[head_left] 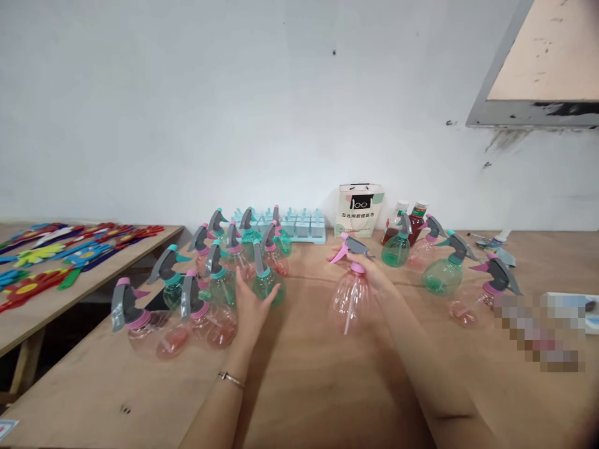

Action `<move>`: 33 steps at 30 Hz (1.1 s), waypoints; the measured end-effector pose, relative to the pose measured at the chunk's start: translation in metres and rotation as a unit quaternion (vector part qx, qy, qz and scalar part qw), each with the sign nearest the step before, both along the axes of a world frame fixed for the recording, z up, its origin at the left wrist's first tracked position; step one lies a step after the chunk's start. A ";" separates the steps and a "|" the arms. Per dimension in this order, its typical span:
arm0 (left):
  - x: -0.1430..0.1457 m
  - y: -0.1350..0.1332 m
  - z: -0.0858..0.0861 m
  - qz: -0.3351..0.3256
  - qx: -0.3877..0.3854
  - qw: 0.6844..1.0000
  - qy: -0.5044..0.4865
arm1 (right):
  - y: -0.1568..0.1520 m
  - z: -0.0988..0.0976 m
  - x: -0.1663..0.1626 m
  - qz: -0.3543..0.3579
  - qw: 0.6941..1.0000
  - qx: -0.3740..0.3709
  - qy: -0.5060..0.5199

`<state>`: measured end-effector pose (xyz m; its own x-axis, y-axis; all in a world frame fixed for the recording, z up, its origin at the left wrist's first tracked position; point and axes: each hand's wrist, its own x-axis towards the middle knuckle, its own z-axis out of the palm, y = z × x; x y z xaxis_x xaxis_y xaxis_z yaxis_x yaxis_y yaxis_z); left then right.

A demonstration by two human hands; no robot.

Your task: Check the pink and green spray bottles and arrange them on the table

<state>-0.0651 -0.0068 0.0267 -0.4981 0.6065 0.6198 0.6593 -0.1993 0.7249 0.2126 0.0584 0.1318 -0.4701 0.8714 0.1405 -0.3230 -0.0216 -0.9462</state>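
Left wrist (239,362) — thin silvery bracelet (231,379), small crosspiece.

From where I stand, the one camera sits on the person's head — looking forward and down, close behind the left hand (254,305) and right hand (369,267), across the table (322,390) toward the wall (187,112).

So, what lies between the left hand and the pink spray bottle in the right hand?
In the head view, part of a green spray bottle shows just past the left hand; then bare tabletop runs to the pink spray bottle.
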 end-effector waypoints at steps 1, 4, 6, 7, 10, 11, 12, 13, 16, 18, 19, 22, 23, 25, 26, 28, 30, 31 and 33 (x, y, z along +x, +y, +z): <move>-0.002 0.002 -0.002 -0.025 -0.017 0.999 -0.015 | 0.002 0.003 0.001 -0.009 1.000 -0.012 0.008; 0.002 0.004 -0.010 -0.054 -0.039 0.998 -0.015 | 0.008 0.008 0.003 -0.021 0.999 -0.029 0.026; 0.011 0.002 -0.016 -0.061 -0.035 0.997 0.008 | 0.012 0.009 0.003 -0.018 0.999 -0.019 0.046; 0.017 0.000 -0.018 -0.066 -0.035 0.997 0.018 | 0.014 0.009 0.003 -0.019 0.998 -0.011 0.061; 0.032 -0.004 -0.025 -0.079 -0.046 0.995 0.043 | 0.014 0.009 -0.001 -0.037 0.995 -0.010 0.090; 0.036 -0.006 -0.026 -0.082 -0.048 0.994 0.050 | 0.013 0.009 -0.003 -0.045 0.995 -0.015 0.089; 0.038 -0.007 -0.027 -0.085 -0.046 0.994 0.056 | 0.011 0.010 -0.004 -0.052 0.995 -0.018 0.083; 0.040 -0.007 -0.028 -0.088 -0.042 0.993 0.062 | 0.010 0.010 -0.006 -0.053 0.996 -0.017 0.073; 0.042 -0.008 -0.028 -0.089 -0.031 0.993 0.074 | 0.008 0.009 -0.010 -0.054 0.997 -0.014 0.058; 0.042 -0.008 -0.028 -0.088 -0.027 0.993 0.079 | 0.010 0.006 -0.012 -0.061 0.995 -0.025 0.069; 0.042 -0.008 -0.028 -0.088 -0.025 0.993 0.081 | 0.011 0.005 -0.012 -0.060 0.995 -0.031 0.074; 0.042 -0.008 -0.029 -0.088 -0.023 0.991 0.100 | 0.015 -0.001 -0.013 -0.018 0.997 -0.033 0.070; 0.042 -0.008 -0.030 -0.088 -0.024 0.990 0.108 | 0.016 -0.003 -0.014 -0.007 0.997 -0.033 0.072; 0.042 -0.008 -0.031 -0.087 -0.024 0.989 0.120 | 0.018 -0.005 -0.016 -0.007 0.995 -0.030 0.095; 0.042 -0.008 -0.032 -0.085 -0.023 0.988 0.123 | 0.019 -0.005 -0.018 -0.014 0.994 -0.030 0.109; 0.041 -0.008 -0.033 -0.083 -0.025 0.988 0.131 | 0.020 -0.005 -0.020 -0.035 0.991 -0.029 0.127; 0.041 -0.008 -0.033 -0.083 -0.026 0.986 0.140 | 0.019 -0.005 -0.020 -0.055 0.990 -0.027 0.127; 0.041 -0.008 -0.034 -0.083 -0.028 0.986 0.143 | 0.019 -0.005 -0.019 -0.058 0.990 -0.026 0.122; 0.040 -0.007 -0.034 -0.082 -0.029 0.986 0.145 | 0.019 -0.006 -0.017 -0.045 0.993 -0.025 0.108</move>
